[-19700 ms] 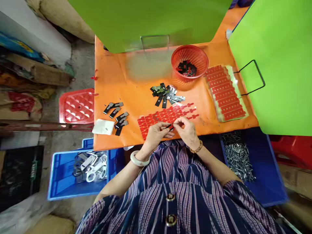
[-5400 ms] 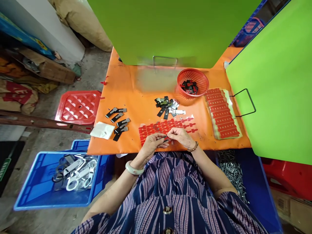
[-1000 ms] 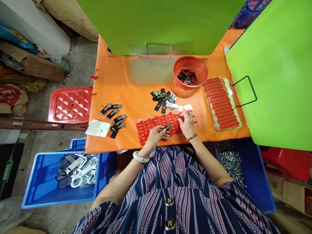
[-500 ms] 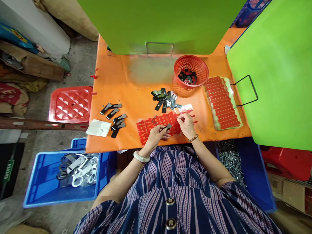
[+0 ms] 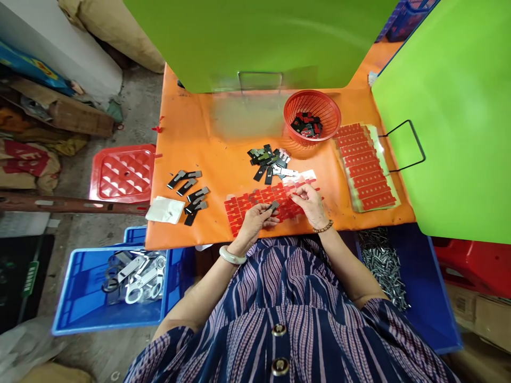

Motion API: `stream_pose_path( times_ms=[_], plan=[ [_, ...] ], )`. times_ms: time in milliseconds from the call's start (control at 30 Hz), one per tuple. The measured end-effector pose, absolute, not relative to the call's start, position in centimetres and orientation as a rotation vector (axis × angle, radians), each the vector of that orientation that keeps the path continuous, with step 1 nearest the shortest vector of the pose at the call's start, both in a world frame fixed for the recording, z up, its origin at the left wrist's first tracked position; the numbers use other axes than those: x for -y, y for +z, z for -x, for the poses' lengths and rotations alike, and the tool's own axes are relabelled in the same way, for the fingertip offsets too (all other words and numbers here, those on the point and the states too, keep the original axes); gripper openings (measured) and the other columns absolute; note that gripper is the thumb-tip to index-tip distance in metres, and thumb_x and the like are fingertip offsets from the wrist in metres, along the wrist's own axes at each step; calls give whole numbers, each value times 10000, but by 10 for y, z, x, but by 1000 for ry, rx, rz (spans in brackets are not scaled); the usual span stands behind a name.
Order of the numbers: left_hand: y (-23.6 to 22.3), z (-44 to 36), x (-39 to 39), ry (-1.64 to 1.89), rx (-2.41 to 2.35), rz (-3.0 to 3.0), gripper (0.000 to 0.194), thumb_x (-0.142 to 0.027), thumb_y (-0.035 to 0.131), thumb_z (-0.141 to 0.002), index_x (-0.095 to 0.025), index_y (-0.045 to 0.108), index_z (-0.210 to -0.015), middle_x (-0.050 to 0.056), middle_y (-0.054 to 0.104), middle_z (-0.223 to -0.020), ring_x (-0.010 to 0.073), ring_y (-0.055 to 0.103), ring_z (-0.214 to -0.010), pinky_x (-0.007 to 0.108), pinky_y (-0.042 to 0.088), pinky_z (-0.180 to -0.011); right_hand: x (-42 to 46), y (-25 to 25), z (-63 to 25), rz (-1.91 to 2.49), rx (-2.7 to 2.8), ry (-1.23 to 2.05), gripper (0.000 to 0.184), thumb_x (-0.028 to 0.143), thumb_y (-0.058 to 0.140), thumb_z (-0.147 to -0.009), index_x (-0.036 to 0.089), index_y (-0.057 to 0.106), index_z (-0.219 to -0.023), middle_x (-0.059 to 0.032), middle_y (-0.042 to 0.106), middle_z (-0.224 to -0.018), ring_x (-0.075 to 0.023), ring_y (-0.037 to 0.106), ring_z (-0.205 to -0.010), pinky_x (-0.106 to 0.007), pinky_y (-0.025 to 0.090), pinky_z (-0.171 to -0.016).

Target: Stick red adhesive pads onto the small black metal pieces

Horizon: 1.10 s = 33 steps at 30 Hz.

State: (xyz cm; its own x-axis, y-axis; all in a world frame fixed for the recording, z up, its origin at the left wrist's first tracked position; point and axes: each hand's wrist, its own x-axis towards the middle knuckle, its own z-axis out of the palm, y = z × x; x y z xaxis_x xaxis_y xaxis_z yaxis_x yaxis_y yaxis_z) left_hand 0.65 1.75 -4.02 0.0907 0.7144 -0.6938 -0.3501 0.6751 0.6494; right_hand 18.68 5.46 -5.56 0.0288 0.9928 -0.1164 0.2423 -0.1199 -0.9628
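Observation:
My left hand (image 5: 257, 221) is closed on a small black-and-metal clip (image 5: 273, 206), held between thumb and fingers above a sheet of red stickers (image 5: 239, 206). Over the right part of that sheet, my right hand (image 5: 313, 207) pinches thumb and forefinger together. A bit of red shows at its fingertips, but I cannot tell whether it is a loose sticker or the sheet behind. Just beyond the sheet lies a pile of similar black clips (image 5: 268, 159). Several more clips (image 5: 195, 198) are spread out on the left of the orange table (image 5: 215, 229).
A red basket (image 5: 291, 125) with black and red pieces stands at the back. More red sticker sheets (image 5: 365, 167) lie right. Green boards (image 5: 255, 42) rise behind and at right. Blue bins (image 5: 67, 298) flank me; a white packet (image 5: 164, 209) lies left.
My right hand has shifted slightly right and down, its fingers still pinched. My left hand stays nearly in place with the clip. The camera view has turned a little.

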Motion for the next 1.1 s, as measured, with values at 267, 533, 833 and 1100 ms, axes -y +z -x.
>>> stream_pose_path(
  times_ms=[267,533,833,1100],
  plan=[
    [-7,-3,-10,896,-1144,-353,191,-80,672,-777,-113,600,-951,40,721,-746,134,710,-590,208,581,-593,-31,-12,-166,1408,1507,938,145,247,634,-754,232,490,-739,15,559,-727,-160,545,-725,-328,473,-743],
    [8,-9,-3,916,-1108,-335,239,-54,662,-720,-107,616,-948,51,726,-748,154,724,-617,226,589,-641,-21,-1,-160,1386,1574,911,151,187,628,-759,229,483,-746,20,568,-744,-150,561,-727,-317,461,-720],
    [7,-8,-3,859,-1104,-335,339,-62,718,-662,-99,645,-991,53,735,-741,151,725,-638,220,597,-656,-16,3,-163,1387,1585,1017,137,162,604,-748,223,482,-735,28,570,-732,-132,545,-694,-285,442,-662],
    [8,-9,-3,863,-1108,-348,347,-66,718,-653,-101,649,-992,39,739,-746,137,714,-599,210,591,-613,-17,4,-160,1387,1643,981,158,131,589,-754,224,463,-729,24,566,-731,-140,549,-707,-313,442,-712]
  ],
)
